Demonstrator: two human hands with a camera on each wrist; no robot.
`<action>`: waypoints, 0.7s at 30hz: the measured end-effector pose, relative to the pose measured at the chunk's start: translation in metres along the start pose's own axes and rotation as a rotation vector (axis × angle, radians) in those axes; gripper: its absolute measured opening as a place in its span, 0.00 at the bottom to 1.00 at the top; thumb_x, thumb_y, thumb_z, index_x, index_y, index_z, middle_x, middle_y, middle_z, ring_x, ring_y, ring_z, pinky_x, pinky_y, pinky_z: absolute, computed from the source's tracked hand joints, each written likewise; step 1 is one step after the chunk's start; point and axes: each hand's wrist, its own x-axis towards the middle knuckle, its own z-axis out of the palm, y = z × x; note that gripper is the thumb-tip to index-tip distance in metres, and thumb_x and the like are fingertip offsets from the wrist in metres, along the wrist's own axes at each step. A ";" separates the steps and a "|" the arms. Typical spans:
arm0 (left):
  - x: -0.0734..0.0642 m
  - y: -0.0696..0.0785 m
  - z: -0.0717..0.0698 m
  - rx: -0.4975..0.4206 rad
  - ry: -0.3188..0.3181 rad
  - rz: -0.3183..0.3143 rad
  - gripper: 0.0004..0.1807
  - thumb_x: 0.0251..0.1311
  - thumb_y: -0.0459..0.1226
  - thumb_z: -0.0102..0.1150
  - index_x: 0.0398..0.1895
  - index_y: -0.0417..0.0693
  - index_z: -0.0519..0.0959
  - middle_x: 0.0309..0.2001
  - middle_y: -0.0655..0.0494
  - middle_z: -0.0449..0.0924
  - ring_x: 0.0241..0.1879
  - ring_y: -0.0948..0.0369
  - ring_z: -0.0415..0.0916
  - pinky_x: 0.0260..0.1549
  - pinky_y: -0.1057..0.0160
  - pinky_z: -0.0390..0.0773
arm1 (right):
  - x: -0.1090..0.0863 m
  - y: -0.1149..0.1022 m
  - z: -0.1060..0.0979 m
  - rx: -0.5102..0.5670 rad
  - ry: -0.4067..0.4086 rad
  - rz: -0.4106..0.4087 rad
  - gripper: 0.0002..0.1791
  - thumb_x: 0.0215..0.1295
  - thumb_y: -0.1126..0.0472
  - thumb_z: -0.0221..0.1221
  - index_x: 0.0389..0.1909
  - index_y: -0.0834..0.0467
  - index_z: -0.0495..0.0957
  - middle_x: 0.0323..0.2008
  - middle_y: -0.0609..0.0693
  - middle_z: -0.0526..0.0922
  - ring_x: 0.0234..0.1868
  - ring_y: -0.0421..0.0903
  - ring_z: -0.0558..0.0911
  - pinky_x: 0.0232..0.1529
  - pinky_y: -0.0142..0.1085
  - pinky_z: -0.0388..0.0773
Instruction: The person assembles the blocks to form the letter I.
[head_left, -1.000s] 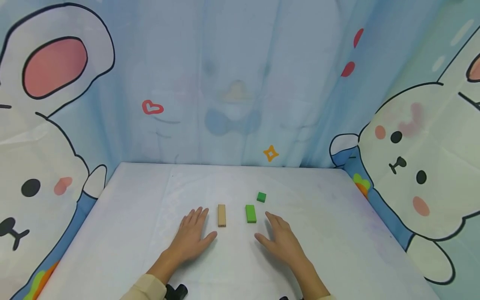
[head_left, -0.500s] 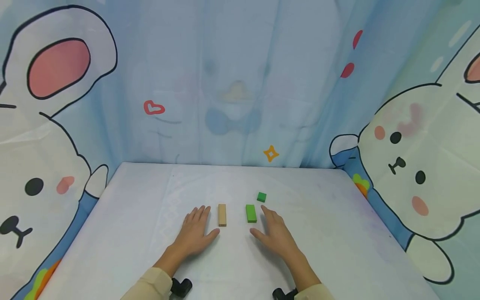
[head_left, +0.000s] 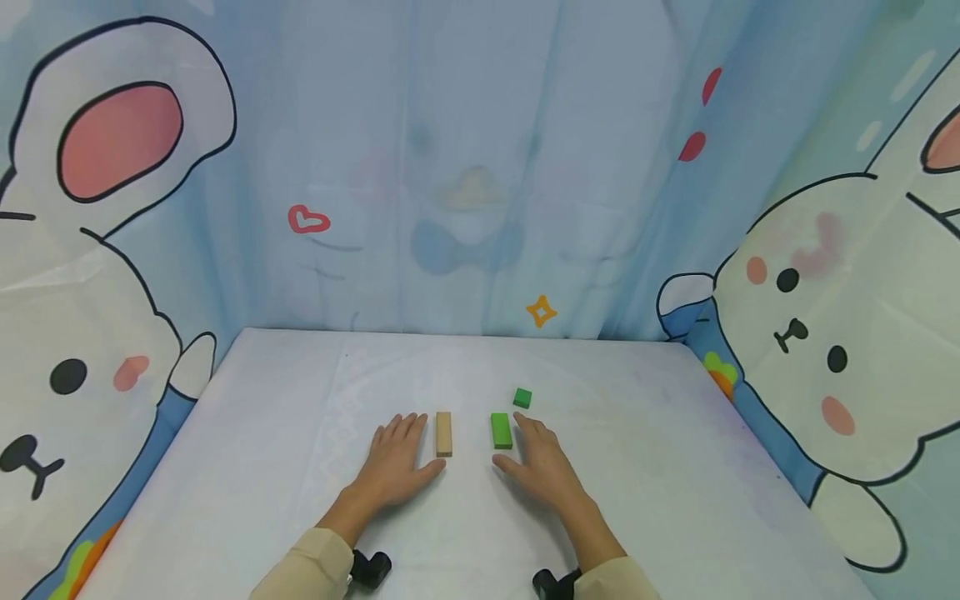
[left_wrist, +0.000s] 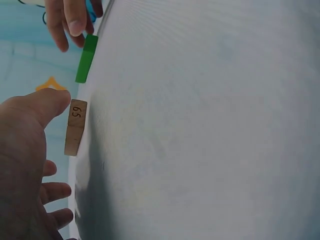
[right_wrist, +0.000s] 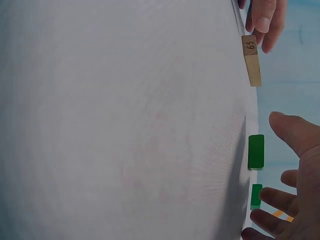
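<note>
A tan wooden block [head_left: 444, 434] lies lengthwise on the white table; the left wrist view shows "65" on its end. My left hand [head_left: 399, 461] is just left of it, fingers spread and thumb near its front end, holding nothing. A bright green block [head_left: 502, 431] lies to the right of the wooden one, with a smaller green cube [head_left: 522, 398] behind it. My right hand [head_left: 541, 465] hovers right of the green block, fingers extended, thumb in front of the block and fingertips close below the cube. In the right wrist view both green pieces stand beyond the open fingers.
The white-covered table [head_left: 337, 375] spreads around the blocks. A blue curtain [head_left: 360, 150] with cartoon rabbits hangs behind it and at the sides. Black wrist devices [head_left: 371, 570] sit at the sleeve cuffs.
Both hands have moved inward, the left slightly right toward the wooden block and the right leftward and forward toward the green pieces. The blocks have stayed in place on the table.
</note>
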 end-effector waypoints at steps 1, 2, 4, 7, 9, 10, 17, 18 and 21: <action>0.000 0.000 0.000 0.007 -0.006 0.000 0.45 0.66 0.56 0.60 0.78 0.39 0.62 0.76 0.38 0.63 0.78 0.37 0.54 0.75 0.33 0.53 | 0.001 -0.001 0.001 -0.003 -0.006 0.010 0.46 0.63 0.47 0.70 0.77 0.61 0.64 0.71 0.65 0.71 0.73 0.64 0.70 0.69 0.59 0.73; 0.001 0.001 0.000 0.014 -0.012 0.000 0.45 0.66 0.57 0.60 0.78 0.39 0.62 0.76 0.38 0.63 0.78 0.38 0.55 0.75 0.32 0.52 | 0.001 -0.001 0.001 -0.007 -0.011 0.017 0.46 0.63 0.47 0.70 0.77 0.60 0.64 0.71 0.64 0.71 0.73 0.64 0.70 0.69 0.59 0.73; 0.002 0.001 0.000 0.014 -0.015 0.001 0.46 0.65 0.57 0.61 0.78 0.39 0.62 0.76 0.38 0.64 0.78 0.37 0.55 0.75 0.32 0.53 | 0.002 -0.002 0.003 -0.018 -0.020 0.031 0.46 0.63 0.46 0.70 0.77 0.59 0.63 0.72 0.64 0.71 0.73 0.63 0.70 0.69 0.59 0.73; 0.003 0.002 -0.001 0.018 -0.025 -0.012 0.46 0.65 0.57 0.61 0.78 0.39 0.62 0.77 0.39 0.63 0.79 0.38 0.54 0.75 0.32 0.52 | 0.003 -0.002 0.004 -0.027 -0.021 0.035 0.46 0.63 0.46 0.70 0.77 0.59 0.63 0.72 0.64 0.71 0.73 0.63 0.70 0.69 0.59 0.73; 0.004 0.003 -0.001 0.015 -0.018 -0.014 0.47 0.64 0.57 0.62 0.78 0.39 0.62 0.76 0.38 0.63 0.78 0.38 0.55 0.75 0.32 0.52 | 0.004 -0.002 0.004 -0.031 -0.016 0.025 0.46 0.63 0.46 0.70 0.77 0.60 0.64 0.71 0.64 0.71 0.73 0.63 0.71 0.69 0.58 0.73; 0.005 0.003 -0.001 0.019 -0.022 -0.018 0.47 0.64 0.57 0.62 0.78 0.39 0.62 0.77 0.38 0.63 0.79 0.38 0.54 0.75 0.32 0.52 | 0.005 -0.002 0.004 -0.033 -0.015 0.022 0.46 0.63 0.46 0.70 0.77 0.60 0.64 0.71 0.64 0.71 0.73 0.63 0.71 0.69 0.58 0.73; 0.009 0.003 0.001 0.027 -0.016 -0.022 0.48 0.63 0.60 0.63 0.78 0.41 0.62 0.77 0.39 0.63 0.79 0.39 0.55 0.76 0.33 0.51 | 0.010 -0.001 0.004 -0.036 -0.020 0.028 0.46 0.63 0.46 0.70 0.76 0.61 0.64 0.72 0.64 0.71 0.74 0.64 0.69 0.70 0.58 0.71; 0.009 0.003 0.002 0.030 -0.016 -0.023 0.49 0.62 0.60 0.63 0.78 0.41 0.62 0.77 0.39 0.63 0.79 0.39 0.54 0.76 0.33 0.51 | 0.011 0.000 0.004 -0.041 -0.019 0.028 0.46 0.63 0.46 0.70 0.76 0.61 0.65 0.72 0.64 0.70 0.74 0.64 0.69 0.70 0.58 0.71; 0.011 0.002 0.002 0.032 -0.007 -0.017 0.49 0.62 0.60 0.63 0.78 0.40 0.63 0.76 0.39 0.63 0.78 0.38 0.55 0.76 0.33 0.51 | 0.012 0.001 0.006 -0.046 -0.016 0.026 0.45 0.63 0.47 0.70 0.75 0.62 0.65 0.72 0.65 0.70 0.74 0.64 0.68 0.71 0.58 0.71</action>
